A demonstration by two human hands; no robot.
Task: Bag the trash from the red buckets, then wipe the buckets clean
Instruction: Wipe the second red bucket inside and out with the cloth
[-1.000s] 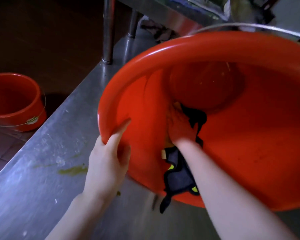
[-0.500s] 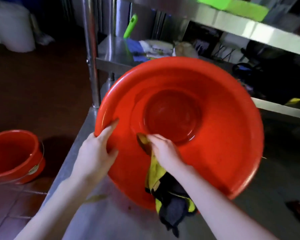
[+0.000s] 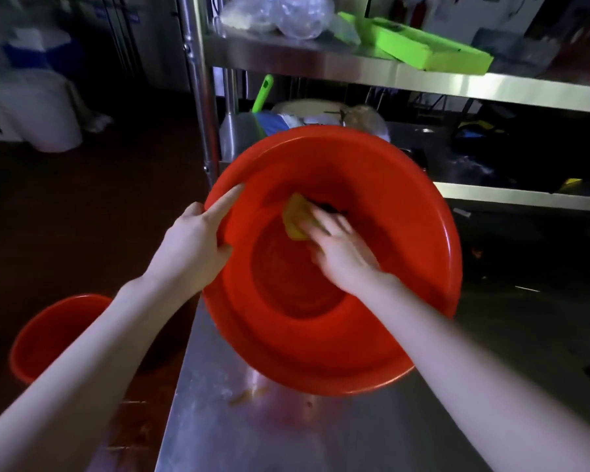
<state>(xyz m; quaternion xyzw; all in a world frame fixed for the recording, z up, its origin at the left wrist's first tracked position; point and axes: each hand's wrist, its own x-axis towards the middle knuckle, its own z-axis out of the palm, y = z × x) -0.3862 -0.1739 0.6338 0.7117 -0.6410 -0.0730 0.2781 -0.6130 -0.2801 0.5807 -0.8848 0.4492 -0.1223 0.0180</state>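
A large red bucket (image 3: 406,301) lies tilted on the steel table (image 3: 286,434), its mouth facing me. My left hand (image 3: 191,240) grips its left rim, with the index finger stretched along the edge. My right hand (image 3: 338,250) is inside the bucket. Its blurred fingers look flat and press a yellow and dark cloth (image 3: 295,216) against the far inner wall. The bucket's inside shows no trash. A second red bucket (image 3: 48,338) stands on the floor at the lower left, partly hidden by my left forearm.
Steel shelves rise behind the bucket, with a post (image 3: 198,90) just left of it. A green tray (image 3: 419,46) and clear plastic bags (image 3: 286,15) sit on the top shelf. Small scraps (image 3: 249,395) lie on the table. A white bin (image 3: 38,110) stands far left.
My right hand has moved the cloth from the near wall of the bucket up to the far wall. The view has pulled back, and the left hand keeps its hold on the rim.
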